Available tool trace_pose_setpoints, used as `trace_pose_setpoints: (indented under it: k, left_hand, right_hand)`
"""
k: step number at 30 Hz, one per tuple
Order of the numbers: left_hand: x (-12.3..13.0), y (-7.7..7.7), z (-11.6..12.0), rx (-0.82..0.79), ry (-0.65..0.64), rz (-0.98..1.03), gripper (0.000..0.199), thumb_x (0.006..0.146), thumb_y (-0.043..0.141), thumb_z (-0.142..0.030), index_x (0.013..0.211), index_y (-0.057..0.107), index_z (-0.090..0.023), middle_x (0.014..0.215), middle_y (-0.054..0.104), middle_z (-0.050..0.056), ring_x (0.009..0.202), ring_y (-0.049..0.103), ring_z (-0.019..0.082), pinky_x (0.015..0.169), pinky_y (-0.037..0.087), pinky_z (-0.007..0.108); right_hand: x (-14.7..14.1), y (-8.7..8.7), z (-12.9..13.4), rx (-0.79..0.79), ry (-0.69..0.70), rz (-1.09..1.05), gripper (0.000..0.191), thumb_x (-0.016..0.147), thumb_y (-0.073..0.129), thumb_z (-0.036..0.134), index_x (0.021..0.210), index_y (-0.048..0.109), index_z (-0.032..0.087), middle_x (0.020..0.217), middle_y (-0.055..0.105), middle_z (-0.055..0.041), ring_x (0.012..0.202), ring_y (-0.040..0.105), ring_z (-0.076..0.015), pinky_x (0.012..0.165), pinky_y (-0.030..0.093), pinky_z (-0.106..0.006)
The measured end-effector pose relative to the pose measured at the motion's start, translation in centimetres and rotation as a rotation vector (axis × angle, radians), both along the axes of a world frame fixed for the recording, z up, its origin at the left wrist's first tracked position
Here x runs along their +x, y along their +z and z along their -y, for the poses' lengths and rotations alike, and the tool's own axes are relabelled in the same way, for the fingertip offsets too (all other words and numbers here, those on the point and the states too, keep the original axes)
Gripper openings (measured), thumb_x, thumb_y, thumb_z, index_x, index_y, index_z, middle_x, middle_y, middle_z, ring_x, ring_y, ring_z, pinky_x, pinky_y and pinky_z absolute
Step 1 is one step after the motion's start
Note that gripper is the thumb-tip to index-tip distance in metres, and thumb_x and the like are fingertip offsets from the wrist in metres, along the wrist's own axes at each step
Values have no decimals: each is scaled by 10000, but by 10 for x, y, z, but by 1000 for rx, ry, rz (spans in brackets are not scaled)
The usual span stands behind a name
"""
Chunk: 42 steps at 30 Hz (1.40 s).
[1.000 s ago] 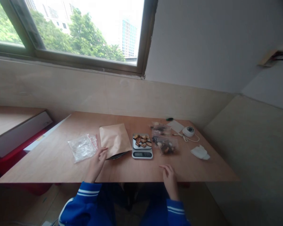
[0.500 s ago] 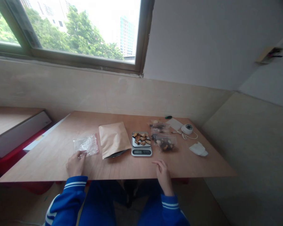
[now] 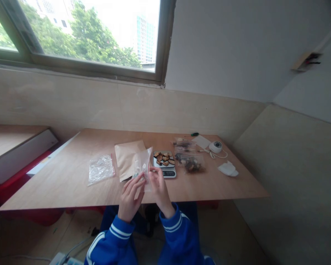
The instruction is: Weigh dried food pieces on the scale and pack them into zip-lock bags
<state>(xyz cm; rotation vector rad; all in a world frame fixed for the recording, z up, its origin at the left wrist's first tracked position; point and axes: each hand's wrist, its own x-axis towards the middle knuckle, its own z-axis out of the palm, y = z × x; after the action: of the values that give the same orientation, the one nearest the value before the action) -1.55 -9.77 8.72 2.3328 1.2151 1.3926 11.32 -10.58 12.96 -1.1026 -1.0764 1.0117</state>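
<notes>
Both hands hold one clear plastic bag above the table's front part. My left hand is closed on the bag's left side, and my right hand pinches its right edge. Behind the bag lies a brown paper pouch, partly covered by it. A white digital scale bears several dried brown slices; my right hand hides part of its display. More clear bags lie flat on the left.
Several filled zip bags lie right of the scale. Farther right are a white round device with a cable, a white paper sheet, a crumpled tissue and a green-handled object. The wooden table ends near my sleeves.
My left hand has left the flat bags and moved right with a single clear bag. My right hand has moved left and closed on that bag. The view has shifted slightly.
</notes>
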Motion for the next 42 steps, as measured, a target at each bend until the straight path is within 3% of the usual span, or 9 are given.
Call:
trace_pose_setpoints:
  k: [6,9,14,22,29,33,36,38,42]
  left_hand:
    - [-6,12,3,-169,-133,183,310,887,395,-357,1049,605,-197,1238,593,100,1158,534,258,966,422,419]
    - [-4,13,1,-251,-52,363,279,868,466,-361,1057,576,-187,1033,655,86,966,620,222,834,496,361]
    - [-1,7,-3,-342,7,406,384,818,562,-388,1147,552,-190,874,649,40,843,625,182,764,515,318]
    - [0,-3,-9,-346,82,454,338,785,601,-429,1025,649,-196,860,680,37,764,624,168,732,530,304]
    - [0,12,-17,-381,117,560,288,766,631,-417,944,694,-199,974,707,43,880,651,196,805,539,322]
    - [6,21,-24,-409,92,496,290,751,639,-439,907,710,-204,922,718,39,842,657,197,788,540,322]
    - [13,27,-34,-441,80,500,308,738,648,-451,900,713,-198,927,718,43,839,654,191,778,535,303]
    - [18,31,-41,-479,93,535,336,728,652,-464,906,712,-185,881,719,43,773,653,178,723,541,285]
    - [26,38,-49,-534,99,623,410,705,660,-487,951,703,-161,778,712,37,681,643,164,646,542,271]
  right_hand:
    - [-2,-2,7,16,-31,96,193,886,475,389,962,514,216,915,657,-47,875,642,-184,768,510,-306]
    - [-3,-4,11,40,17,226,152,863,517,337,888,589,206,867,660,-38,815,632,-181,753,504,-308]
    - [-7,-8,13,72,-34,381,105,808,594,289,766,620,197,781,643,-32,776,594,-185,739,480,-314]
    - [-1,-20,14,-57,-66,267,213,767,642,377,713,596,176,701,632,-18,680,581,-163,665,465,-284]
    - [41,-41,8,-169,-207,162,302,762,620,470,719,558,177,679,636,-30,677,612,-185,664,477,-295]
    - [74,-46,-10,-47,-148,367,293,834,525,462,831,596,177,815,661,-59,779,620,-197,715,484,-307]
    - [102,-54,-35,66,-340,660,265,870,468,374,964,607,170,981,652,-103,959,584,-229,869,442,-369]
    - [119,-62,-53,77,-420,843,274,845,487,300,1054,594,160,1061,633,-125,1033,551,-250,917,412,-403]
    - [137,-77,-81,8,-369,1068,305,788,515,179,1079,602,155,1081,631,-120,1017,545,-256,884,422,-387]
